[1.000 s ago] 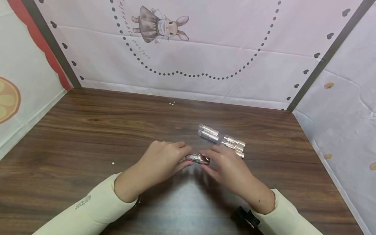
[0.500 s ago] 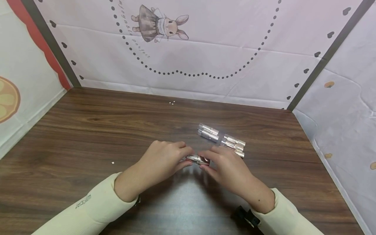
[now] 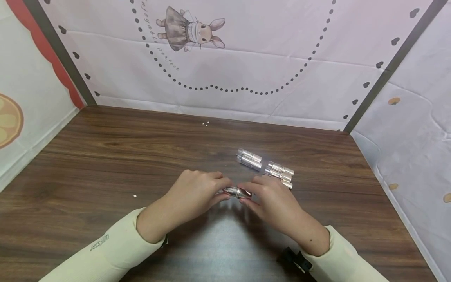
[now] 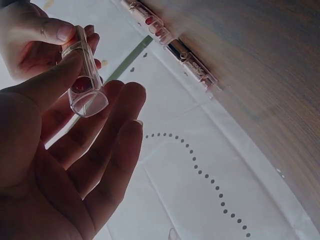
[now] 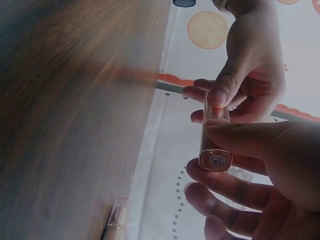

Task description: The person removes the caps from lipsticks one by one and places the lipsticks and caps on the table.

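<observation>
A dark wood-grain table [image 3: 105, 164] fills the space between patterned cloth walls, with a pale glare on its near edge. Closest in are two pale yellow sleeves [image 3: 116, 246], the left one printed with small dark lettering, and a black strap [image 3: 298, 260] beside the right cuff. Past the cuffs, the left hand [image 3: 193, 196] and right hand [image 3: 276, 199] meet over the table on one lipstick tube [image 3: 237, 192], held lengthwise between them. The left hand pinches the clear end between thumb and fingers, its other fingers spread apart; a dark red colour shows inside. The right hand pinches the shiny metallic end — a round label sits on its base — with the remaining fingers loosely bent. Off to the left lies a single white speck [image 3: 135, 196]. Just beyond the right hand, three more tubes [image 3: 280, 172] lie side by side, the nearest partly hidden by that hand; a touching pair [image 3: 249, 158] lies near them, a little to the left. Farther back, a few white bits [image 3: 206, 123] lie near the table's far edge. Behind stands the pinkish back cloth [image 3: 253, 66] with a sideways rabbit [image 3: 192, 31], dotted lines and small dark hearts.
</observation>
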Demonstrator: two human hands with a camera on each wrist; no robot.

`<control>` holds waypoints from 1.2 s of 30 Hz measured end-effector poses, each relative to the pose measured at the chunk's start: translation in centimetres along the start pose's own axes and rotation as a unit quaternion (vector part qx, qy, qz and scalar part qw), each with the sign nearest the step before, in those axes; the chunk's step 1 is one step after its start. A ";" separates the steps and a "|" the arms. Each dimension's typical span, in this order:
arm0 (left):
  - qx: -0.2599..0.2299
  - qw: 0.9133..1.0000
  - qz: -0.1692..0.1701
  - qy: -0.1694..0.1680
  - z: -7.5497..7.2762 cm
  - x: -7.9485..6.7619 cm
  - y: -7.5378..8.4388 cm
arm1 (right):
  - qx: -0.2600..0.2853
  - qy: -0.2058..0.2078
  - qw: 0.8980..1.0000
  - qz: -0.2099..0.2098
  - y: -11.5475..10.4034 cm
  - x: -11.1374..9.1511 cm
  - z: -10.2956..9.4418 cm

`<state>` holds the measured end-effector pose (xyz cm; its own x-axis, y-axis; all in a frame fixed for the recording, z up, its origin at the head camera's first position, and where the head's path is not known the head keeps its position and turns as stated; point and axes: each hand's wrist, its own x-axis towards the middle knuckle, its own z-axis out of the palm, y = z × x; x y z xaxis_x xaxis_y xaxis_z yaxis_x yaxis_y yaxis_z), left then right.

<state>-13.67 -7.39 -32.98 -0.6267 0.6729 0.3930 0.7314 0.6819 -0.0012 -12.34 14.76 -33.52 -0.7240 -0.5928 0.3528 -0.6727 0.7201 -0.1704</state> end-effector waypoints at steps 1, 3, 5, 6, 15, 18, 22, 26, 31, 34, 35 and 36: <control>-0.001 1.000 0.000 -0.001 0.0 0.0 0.0 | 0.000 -0.001 1.000 0.001 0.0 0.0 0.0; -0.002 1.000 0.001 -0.001 0.0 0.0 0.0 | 0.000 -0.001 1.000 0.002 0.0 0.0 0.0; -0.002 1.000 0.002 -0.001 0.0 0.0 0.0 | 0.002 -0.001 1.000 0.002 0.0 0.0 0.0; -0.002 1.000 0.003 0.000 0.0 0.0 0.0 | 0.002 0.000 1.000 0.001 0.0 0.0 0.0; -0.001 1.000 0.005 -0.003 0.1 -0.1 0.0 | 0.002 -0.002 1.000 -0.002 0.1 0.0 0.1; -0.003 1.000 0.004 -0.007 0.1 -0.1 0.0 | 0.003 -0.006 1.000 0.001 0.1 0.0 0.1; -0.011 1.000 0.001 -0.010 0.1 0.0 0.0 | 0.009 -0.014 1.000 0.006 0.1 0.0 0.0; -0.016 1.000 -0.005 -0.015 0.0 0.0 0.0 | 0.025 -0.029 0.999 0.016 0.1 -0.1 0.0; -0.018 1.000 -0.007 -0.018 0.0 0.0 0.0 | 0.044 -0.044 0.998 0.020 0.1 -0.2 0.0; -0.021 1.000 -0.007 -0.018 0.0 0.0 -0.1 | 0.053 -0.047 0.997 0.017 0.2 -0.2 -0.1; -0.022 1.000 -0.007 -0.018 -0.1 0.0 -0.1 | 0.056 -0.048 0.997 0.015 0.2 -0.2 -0.1; -0.022 1.000 -0.007 -0.019 -0.1 0.0 -0.1 | 0.058 -0.048 0.997 0.014 0.2 -0.2 -0.1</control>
<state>-13.72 -7.50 -32.92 -0.6454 0.6747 0.3581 0.7336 0.6781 0.0447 -12.32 15.04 -33.56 -0.7505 -0.6085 0.2579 -0.6609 0.6933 -0.2872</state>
